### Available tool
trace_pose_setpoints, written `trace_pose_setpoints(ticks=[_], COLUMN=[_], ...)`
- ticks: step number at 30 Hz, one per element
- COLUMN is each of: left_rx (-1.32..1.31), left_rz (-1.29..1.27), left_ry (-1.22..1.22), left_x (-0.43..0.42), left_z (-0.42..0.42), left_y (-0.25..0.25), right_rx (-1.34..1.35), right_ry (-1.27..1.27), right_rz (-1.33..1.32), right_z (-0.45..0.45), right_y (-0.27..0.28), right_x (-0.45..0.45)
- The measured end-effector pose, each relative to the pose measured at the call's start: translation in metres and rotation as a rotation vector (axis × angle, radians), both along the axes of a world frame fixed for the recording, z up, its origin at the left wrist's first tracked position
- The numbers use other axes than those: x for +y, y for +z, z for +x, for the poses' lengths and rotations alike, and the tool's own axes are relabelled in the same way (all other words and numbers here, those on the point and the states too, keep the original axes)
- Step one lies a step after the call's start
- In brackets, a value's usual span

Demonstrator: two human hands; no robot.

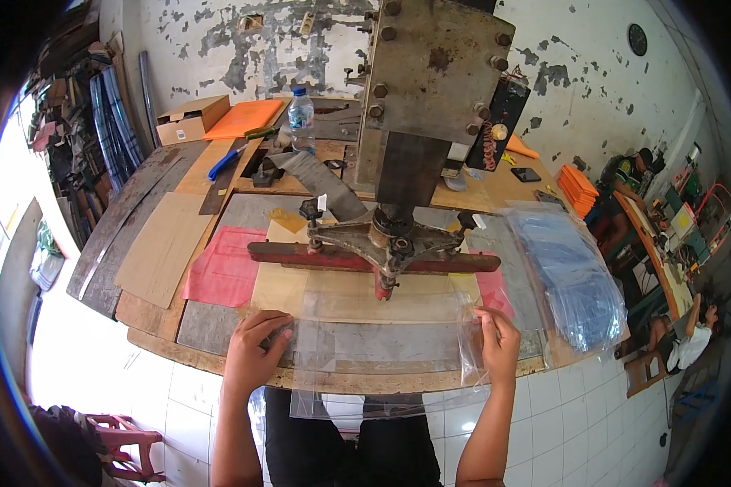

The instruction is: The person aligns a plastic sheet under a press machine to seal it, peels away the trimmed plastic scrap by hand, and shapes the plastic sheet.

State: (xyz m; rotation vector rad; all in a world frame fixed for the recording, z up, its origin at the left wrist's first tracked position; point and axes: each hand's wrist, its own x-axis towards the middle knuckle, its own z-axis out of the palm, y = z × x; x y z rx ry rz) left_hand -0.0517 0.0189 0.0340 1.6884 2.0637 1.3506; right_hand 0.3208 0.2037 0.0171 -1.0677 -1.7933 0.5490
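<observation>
A clear plastic sheet (382, 357) spans the space between my two hands, its lower edge hanging past the front of the table. My left hand (256, 351) pinches its left edge, thumb and fingers together. At the right edge, my right hand (498, 345) grips a folded, creased part of the plastic. The sheet's far edge lies on a yellowish board (333, 296) beneath the press head (395, 239). A long red bar (333, 257) is fixed under that head, just beyond the sheet. Pink sheeting (231, 266) shows from under the board.
A stack of clear plastic pieces (564, 276) lies at the table's right. Cardboard (156, 247) is at the left. Further back stand a water bottle (301, 120), a blue-handled tool (223, 165) and an open carton (192, 119). Two people (629, 174) are off to the right.
</observation>
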Motion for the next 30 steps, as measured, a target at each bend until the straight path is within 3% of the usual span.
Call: trace_pose_setpoints(ticks=[30], left_rx=[0.0], left_rz=[0.018], left_ry=[-0.01], left_x=[-0.001], left_z=[-0.0028], left_y=[-0.0028], right_rx=[0.034], right_ry=[-0.009], right_rz=[-0.077], right_z=[-0.0006], right_y=[-0.0022], right_x=[-0.0004])
